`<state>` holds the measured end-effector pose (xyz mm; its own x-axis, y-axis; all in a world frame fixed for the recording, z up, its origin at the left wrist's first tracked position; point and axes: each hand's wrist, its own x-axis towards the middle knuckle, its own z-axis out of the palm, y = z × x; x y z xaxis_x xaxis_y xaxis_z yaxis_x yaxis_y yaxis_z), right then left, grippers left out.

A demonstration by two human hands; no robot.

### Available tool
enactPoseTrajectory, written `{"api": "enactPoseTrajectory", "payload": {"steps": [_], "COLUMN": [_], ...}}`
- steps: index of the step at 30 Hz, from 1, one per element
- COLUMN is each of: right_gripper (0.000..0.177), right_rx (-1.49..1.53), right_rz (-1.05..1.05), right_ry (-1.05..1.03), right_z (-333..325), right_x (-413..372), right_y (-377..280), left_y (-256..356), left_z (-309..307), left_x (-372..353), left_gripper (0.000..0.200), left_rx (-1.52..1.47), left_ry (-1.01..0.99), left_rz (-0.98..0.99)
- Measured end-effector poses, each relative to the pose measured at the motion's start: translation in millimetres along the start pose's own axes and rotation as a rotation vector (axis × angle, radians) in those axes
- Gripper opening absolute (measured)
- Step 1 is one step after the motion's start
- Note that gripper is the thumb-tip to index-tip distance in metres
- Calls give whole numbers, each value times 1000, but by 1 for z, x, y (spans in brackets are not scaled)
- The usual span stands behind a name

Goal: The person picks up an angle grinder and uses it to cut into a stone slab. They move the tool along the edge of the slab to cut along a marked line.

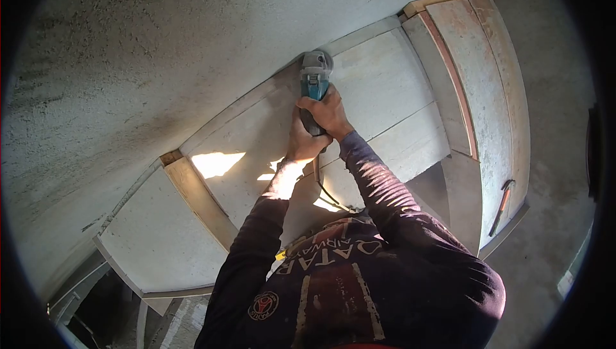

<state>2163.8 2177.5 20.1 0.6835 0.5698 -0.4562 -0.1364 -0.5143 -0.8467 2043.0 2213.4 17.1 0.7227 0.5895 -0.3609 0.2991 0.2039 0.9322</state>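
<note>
An angle grinder (315, 83), teal with a grey metal head, is gripped in both hands. Its head points away from me and sits where the white panel (378, 57) meets the rough wall. My left hand (304, 140) wraps round the rear of the dark body. Further forward, my right hand (329, 113) closes round the body just behind the head. A dark cord (327, 192) trails from the tool back toward my torso. The disc is mostly hidden by the head.
A rough plaster wall (160, 54) rises along the far left. Wooden boards (199, 198) divide the stepped white panels. On the right step lies a hammer (502, 206) with an orange and black handle. Past its edge is a grey floor (552, 124); a dark gap (431, 188) opens beside my right arm.
</note>
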Motion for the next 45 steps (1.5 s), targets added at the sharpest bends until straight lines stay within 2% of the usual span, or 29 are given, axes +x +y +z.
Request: {"api": "enactPoseTrajectory", "payload": {"steps": [2,4,8,11,12,14,16,17,18,20,22,25,27,30,32,34,39,45], "right_gripper": [76,76,77,78,78,77,76,74,74,71,67,55,55,54,54,61,61,64], "right_rx": [11,27,22,-44,-31,-70,-12,25,32,155,199,379,402,451,481,478,490,510], "right_rz": [-16,-17,11,17,13,-40,-11,19,28,-52,-33,-14,-16,-28,-30,-25,-21,-16], "right_ry": [-3,-17,-52,-76,-47,-184,-121,-90,-86,13,76,239,297,363,383,368,424,424], "right_z": [6,10,10,7,2,-8,-12,-19,-29,-55,-81,-108,-119,-126,-131,-134,-135,-134], "right_x": [-2,-3,-6,-11,-13,-21,-33,-35,-36,-40,-31,-2,18,43,51,56,61,69], "right_y": [1,3,-6,-16,-18,-22,-4,2,11,16,10,9,11,11,8,4,0,-4], "left_y": [2,2,8,18,20,21,1,32,45,59,48,60,71,88,87,89,80,88], "left_z": [-3,-7,-4,1,7,17,20,33,46,64,77,92,101,110,111,111,108,106], "left_x": [-4,-7,-11,-14,-16,-23,-30,-42,-45,-42,-20,29,54,81,94,101,118,123], "left_gripper": [95,93,91,86,86,84,84,85,85,91,99,106,105,105,105,105,105,106], "left_rx": [-5,-60,-76,-107,-94,-152,-48,-83,-76,11,318,369,362,485,483,481,541,556], "left_ry": [-3,-14,23,75,48,189,196,148,141,37,21,-121,-229,-269,-287,-299,-324,-310], "left_rz": [-38,-158,-104,-230,-217,-162,-21,-220,-227,-363,-25,-11,19,17,15,14,85,73]}}
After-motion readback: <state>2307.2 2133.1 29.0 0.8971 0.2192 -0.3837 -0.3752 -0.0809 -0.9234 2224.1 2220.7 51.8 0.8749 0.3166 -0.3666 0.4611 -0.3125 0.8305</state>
